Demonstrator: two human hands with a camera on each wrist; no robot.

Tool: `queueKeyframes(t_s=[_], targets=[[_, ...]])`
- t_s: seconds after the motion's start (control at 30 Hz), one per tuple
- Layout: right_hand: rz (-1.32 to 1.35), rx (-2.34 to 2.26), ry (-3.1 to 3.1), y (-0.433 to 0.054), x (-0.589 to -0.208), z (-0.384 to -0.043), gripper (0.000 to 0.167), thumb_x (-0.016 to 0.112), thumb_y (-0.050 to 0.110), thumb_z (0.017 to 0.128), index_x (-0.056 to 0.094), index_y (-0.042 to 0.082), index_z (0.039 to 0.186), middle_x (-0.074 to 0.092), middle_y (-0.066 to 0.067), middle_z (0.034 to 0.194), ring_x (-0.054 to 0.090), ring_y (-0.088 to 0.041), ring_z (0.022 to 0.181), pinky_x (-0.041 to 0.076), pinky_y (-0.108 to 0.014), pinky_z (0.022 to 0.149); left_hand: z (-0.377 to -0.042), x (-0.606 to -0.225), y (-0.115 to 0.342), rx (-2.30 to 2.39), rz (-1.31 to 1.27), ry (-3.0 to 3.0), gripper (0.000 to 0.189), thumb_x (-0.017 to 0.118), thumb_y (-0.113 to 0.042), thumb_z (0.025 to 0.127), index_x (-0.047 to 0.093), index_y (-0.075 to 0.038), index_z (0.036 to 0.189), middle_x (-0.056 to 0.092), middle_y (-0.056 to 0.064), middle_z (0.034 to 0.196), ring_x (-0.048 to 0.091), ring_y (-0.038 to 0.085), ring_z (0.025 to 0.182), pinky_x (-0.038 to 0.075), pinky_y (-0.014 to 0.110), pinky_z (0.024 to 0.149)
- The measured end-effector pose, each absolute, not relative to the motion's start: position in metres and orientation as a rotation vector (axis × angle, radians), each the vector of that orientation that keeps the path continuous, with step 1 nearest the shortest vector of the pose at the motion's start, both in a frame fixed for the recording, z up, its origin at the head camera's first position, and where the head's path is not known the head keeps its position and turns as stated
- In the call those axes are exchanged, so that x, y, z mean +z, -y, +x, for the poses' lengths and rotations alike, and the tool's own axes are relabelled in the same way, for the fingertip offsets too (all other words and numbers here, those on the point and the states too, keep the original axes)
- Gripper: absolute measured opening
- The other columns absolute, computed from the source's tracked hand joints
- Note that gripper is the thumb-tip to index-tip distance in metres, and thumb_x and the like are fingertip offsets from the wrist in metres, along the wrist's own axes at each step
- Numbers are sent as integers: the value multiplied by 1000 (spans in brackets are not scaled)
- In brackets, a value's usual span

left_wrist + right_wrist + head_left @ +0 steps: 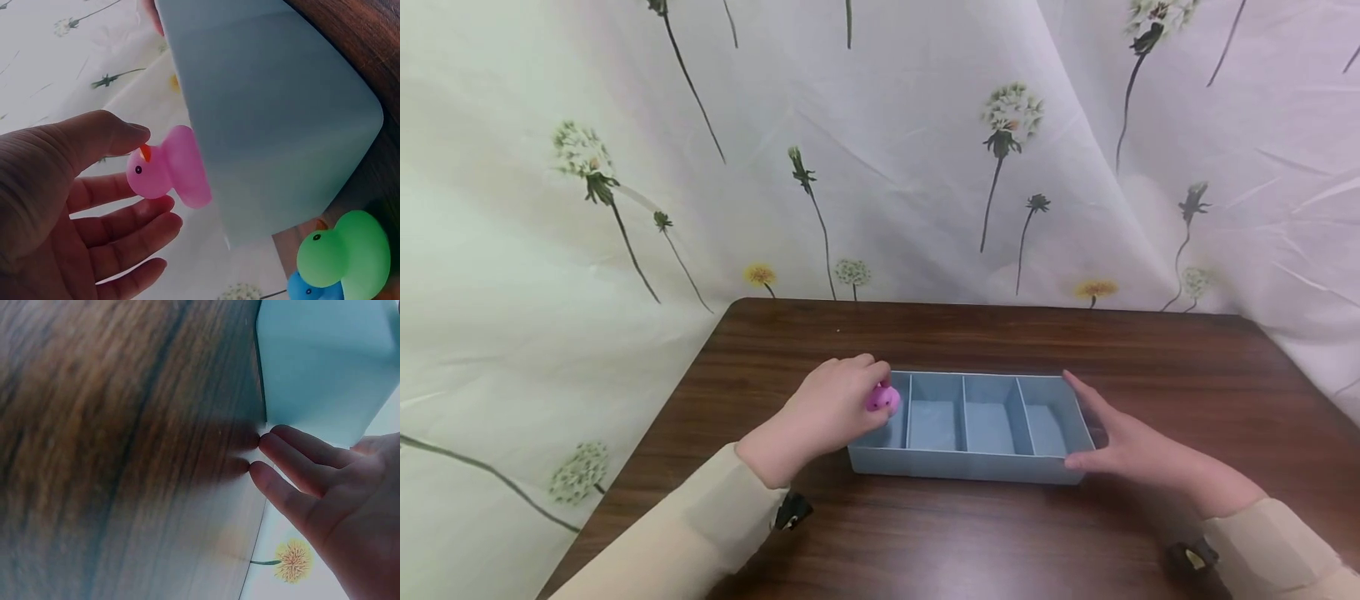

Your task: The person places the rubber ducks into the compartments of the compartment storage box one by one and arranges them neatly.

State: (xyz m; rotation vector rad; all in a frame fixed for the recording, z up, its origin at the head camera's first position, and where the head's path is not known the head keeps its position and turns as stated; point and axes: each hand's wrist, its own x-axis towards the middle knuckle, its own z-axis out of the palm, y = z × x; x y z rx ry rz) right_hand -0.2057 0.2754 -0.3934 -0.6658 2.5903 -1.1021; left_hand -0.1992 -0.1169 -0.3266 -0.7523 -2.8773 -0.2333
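Note:
A light blue box (pixel 972 464) with dividers stands on the table, its compartments in a row. At its left end my left hand (pixel 831 406) pinches a pink rubber duck (pixel 887 401) by the head, over the leftmost compartment. In the left wrist view the thumb and fingers are about the head of the duck (pixel 187 165), whose body reaches the box rim. My right hand (pixel 1123 446) spans the right end of the box, thumb at the near corner and forefinger at the far one. Its other fingertips touch or nearly touch the tabletop in the right wrist view.
Outside the box, a green rubber duck (pixel 350 253) and a blue one (pixel 315 291) show in the left wrist view; the left arm seems to hide them from the head view. A flowered cloth (pixel 902 167) hangs behind the brown wooden table (pixel 955 533).

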Motion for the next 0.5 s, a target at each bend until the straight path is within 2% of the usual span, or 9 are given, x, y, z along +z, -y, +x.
queueKeyframes(t_s=[0.17, 0.33, 0.5], targets=[[-670, -1115, -2576, -275, -394, -206, 106, 77, 31, 86, 1, 18, 159, 22, -36, 152, 36, -58, 129, 37, -67, 96, -202, -331, 115, -198, -761, 2891, 22, 76, -32, 83, 66, -16, 95, 49, -7, 75, 48, 10, 67, 43, 28, 66], [-687, -1118, -2571, -276, -395, -207, 106, 77, 31, 86, 1, 22, 159, 21, -36, 152, 36, -58, 130, 37, -67, 96, -203, -335, 114, -187, -751, 2905, 26, 78, -33, 82, 68, -16, 99, 51, -8, 76, 48, 9, 69, 43, 28, 68], [-681, -1119, -2571, -277, -395, -207, 106, 77, 30, 87, 0, 24, 159, 21, -36, 152, 36, -58, 129, 37, -66, 96, -206, -339, 114, -196, -782, 2913, 23, 77, -30, 83, 67, -15, 97, 49, -7, 73, 47, 10, 67, 43, 28, 69]])
